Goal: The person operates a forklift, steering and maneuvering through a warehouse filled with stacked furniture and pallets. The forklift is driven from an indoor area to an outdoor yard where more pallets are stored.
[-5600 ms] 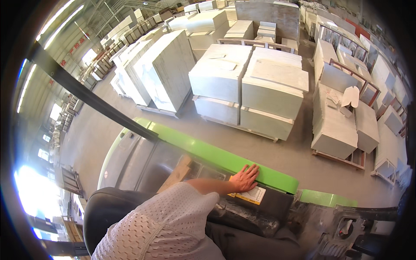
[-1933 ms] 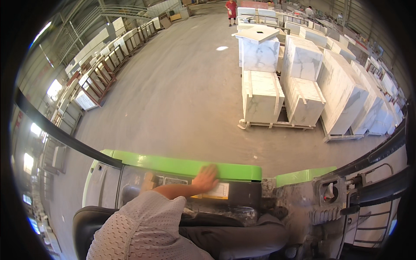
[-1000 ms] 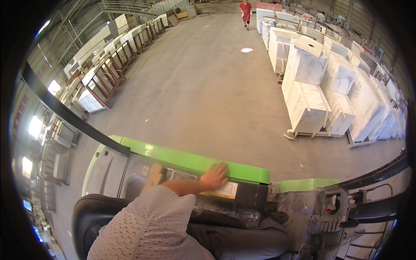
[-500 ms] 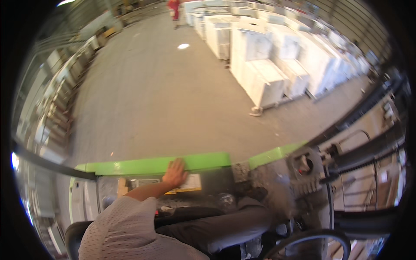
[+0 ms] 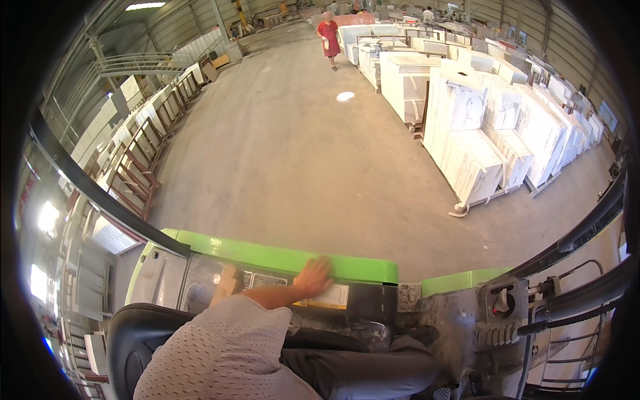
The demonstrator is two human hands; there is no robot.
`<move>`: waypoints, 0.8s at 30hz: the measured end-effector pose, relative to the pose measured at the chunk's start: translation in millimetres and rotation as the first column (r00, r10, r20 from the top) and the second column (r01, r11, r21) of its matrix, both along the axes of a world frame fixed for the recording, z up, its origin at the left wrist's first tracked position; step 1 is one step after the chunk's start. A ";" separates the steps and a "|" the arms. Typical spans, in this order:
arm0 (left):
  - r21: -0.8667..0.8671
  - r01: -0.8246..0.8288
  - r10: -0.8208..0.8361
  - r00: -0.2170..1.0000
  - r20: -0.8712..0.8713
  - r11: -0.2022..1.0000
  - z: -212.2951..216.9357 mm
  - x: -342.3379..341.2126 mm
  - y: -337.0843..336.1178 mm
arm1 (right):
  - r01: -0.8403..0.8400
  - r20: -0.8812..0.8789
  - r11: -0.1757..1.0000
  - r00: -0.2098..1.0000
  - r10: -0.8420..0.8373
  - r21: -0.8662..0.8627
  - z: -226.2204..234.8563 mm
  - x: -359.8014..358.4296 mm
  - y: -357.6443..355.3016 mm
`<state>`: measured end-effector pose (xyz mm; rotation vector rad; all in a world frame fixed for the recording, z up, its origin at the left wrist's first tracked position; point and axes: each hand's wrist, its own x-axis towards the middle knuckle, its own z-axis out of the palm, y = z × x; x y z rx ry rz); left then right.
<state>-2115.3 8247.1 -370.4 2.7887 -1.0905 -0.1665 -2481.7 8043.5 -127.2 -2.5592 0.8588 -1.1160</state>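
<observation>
**Inspection note: operator seated on green vehicle, one hand braced on rear bar**

The wide grey concrete floor [image 5: 280,153] of a warehouse hall took up most of the view and lay open along its middle. To the right stood rows of white stone slab stacks on pallets [image 5: 480,133], the nearest pallet corner reaching toward the open lane. To the left ran a line of rust-brown metal racks holding pale slabs [image 5: 143,150]. The vehicle itself showed as a bright green painted metal bar [image 5: 280,257] across the lower frame, with a black padded seat back [image 5: 127,333] below it and a black curved frame post [image 5: 87,187] crossing the left side.

A person in a red garment [image 5: 329,35] stood far up the lane, well apart from the vehicle, but in line with the open floor; I judged this the chief thing in the way of any travel that direction.

The operator's one visible hand [image 5: 313,275], seemingly the left, lay flat and spread, fingers wide, resting on the green bar just above a yellow and white rectangular label plate [image 5: 330,297]. It gripped nothing. The right hand was out of view, so its state could not be told. A red round knob on a grey control block [image 5: 501,301] sat to the right, untouched.

As to progress, the operator appeared braced and looking back along the lane; nothing carried or loaded was visible.
</observation>
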 end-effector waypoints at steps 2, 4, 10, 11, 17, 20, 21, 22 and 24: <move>0.056 0.020 -0.019 1.000 -0.008 0.998 -4.2 -8.3 55.6 | 0.001 0.003 1.000 1.000 -0.001 0.003 -10.3 -14.9 62.4; -0.005 0.046 -0.046 0.999 0.015 0.999 -12.3 -23.7 124.0 | 0.002 0.005 1.000 1.000 -0.002 0.006 -22.3 -38.9 136.8; -0.032 0.101 -0.099 0.994 0.047 0.994 -37.8 -55.3 256.8 | 0.004 0.013 1.000 1.000 -0.005 0.015 -49.3 -79.8 290.3; -0.020 0.123 -0.122 0.992 0.033 0.992 -36.3 -51.7 252.4 | 0.015 0.007 1.000 1.000 -0.015 0.014 -50.9 -77.3 289.4; 0.054 0.110 -0.105 0.991 -0.084 0.992 -0.4 -57.9 39.0 | 0.258 -0.090 0.965 0.961 -0.262 -0.055 -10.8 -167.9 81.4; -0.003 0.065 -0.065 0.986 -0.151 0.998 -2.5 -138.3 -137.9 | 0.495 -0.155 0.854 0.842 -0.517 -0.160 28.9 -307.8 -81.1; -0.087 0.105 -0.104 0.994 0.019 0.991 -10.1 -179.1 -195.9 | 0.560 -0.168 0.806 0.790 -0.589 -0.195 38.6 -354.8 -125.8; -0.043 0.162 -0.163 0.986 -0.028 0.986 -17.0 -212.9 -248.1 | 0.619 -0.178 0.751 0.732 -0.658 -0.230 47.5 -396.8 -160.1; 0.027 0.050 -0.050 0.999 -0.008 0.998 -20.2 -268.5 -311.1 | 0.676 -0.188 0.689 0.664 -0.724 -0.262 61.1 -458.5 -200.6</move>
